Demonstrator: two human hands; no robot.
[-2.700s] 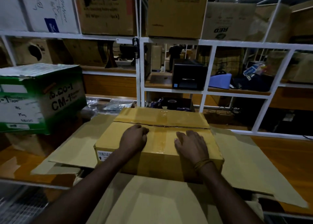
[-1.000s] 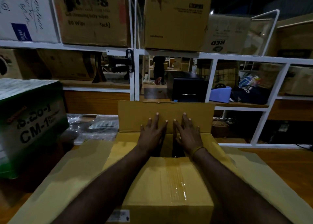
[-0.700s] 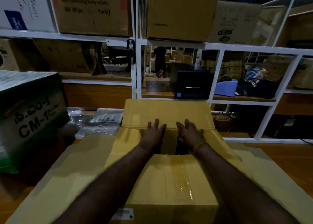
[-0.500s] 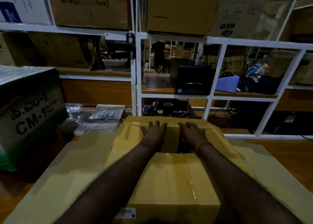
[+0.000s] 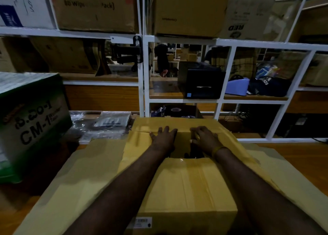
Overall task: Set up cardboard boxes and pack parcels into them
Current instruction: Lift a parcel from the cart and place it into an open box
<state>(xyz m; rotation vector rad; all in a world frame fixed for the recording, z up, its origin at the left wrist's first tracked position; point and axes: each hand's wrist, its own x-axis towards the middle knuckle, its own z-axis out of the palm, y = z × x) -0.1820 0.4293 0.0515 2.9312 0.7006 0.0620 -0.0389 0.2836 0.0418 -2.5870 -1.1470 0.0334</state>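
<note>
A tan cardboard box (image 5: 188, 186) stands on the wooden table right in front of me, a strip of clear tape along its near flap. Its far flap (image 5: 175, 124) lies folded down almost flat. My left hand (image 5: 164, 137) presses on that flap with fingers spread. My right hand (image 5: 204, 137) lies beside it with fingers bent at the flap's edge; a yellow band circles that wrist. Between my hands a dark gap opens into the box. What is inside is hidden. Parcels in clear plastic bags (image 5: 106, 125) lie on the table to the left.
Flat cardboard sheets (image 5: 79, 172) lie under the box on both sides. A green and white carton marked CM-1 (image 5: 30, 121) stands at the left. White shelving (image 5: 143, 75) behind holds cartons, a black printer (image 5: 200, 80) and a roll of tape (image 5: 175, 109).
The box was shut under my hands 2.7 s ago. One second ago its far flap stood upright; since then both hands have pushed it down nearly flat.
</note>
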